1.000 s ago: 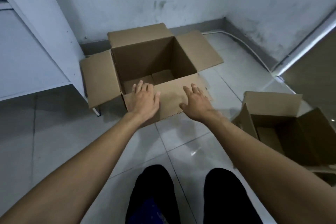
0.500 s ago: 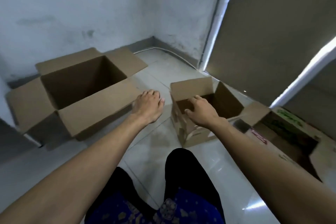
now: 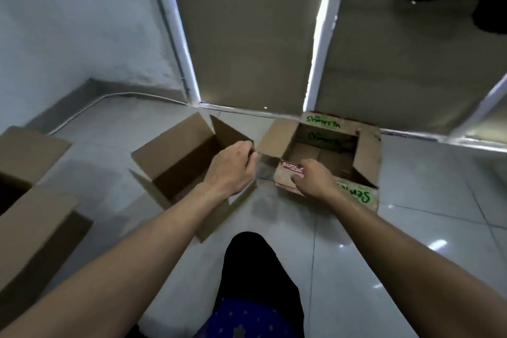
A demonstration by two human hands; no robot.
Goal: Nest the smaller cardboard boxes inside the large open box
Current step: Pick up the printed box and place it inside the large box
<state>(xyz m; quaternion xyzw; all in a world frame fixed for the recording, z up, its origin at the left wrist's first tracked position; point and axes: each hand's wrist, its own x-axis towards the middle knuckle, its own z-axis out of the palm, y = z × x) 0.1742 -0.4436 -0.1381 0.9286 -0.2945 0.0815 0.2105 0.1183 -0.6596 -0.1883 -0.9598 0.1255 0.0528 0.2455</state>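
Note:
The large open box (image 3: 35,217) lies at the far left, cut off by the frame edge. A plain smaller box (image 3: 175,156) stands open in the middle of the floor. To its right is a printed smaller box (image 3: 367,151) with green lettering and a red label, also open. My right hand (image 3: 315,178) grips the near flap of the printed box, thumb on the outside. My left hand (image 3: 233,167) hovers over the plain box's right side, fingers curled at the gap between the two small boxes. Whether it holds an edge is hidden.
Glossy grey floor tiles (image 3: 428,200) surround the boxes. Beige panels with white frames (image 3: 247,35) stand right behind the two small boxes. A white wall with a cable along its base (image 3: 82,110) runs at the left. My dark-clothed knee (image 3: 255,277) is at the bottom centre.
The view has swung right, away from the large box. My right hand left the plain box and took the printed box's near flap. My left hand moved right over the plain box.

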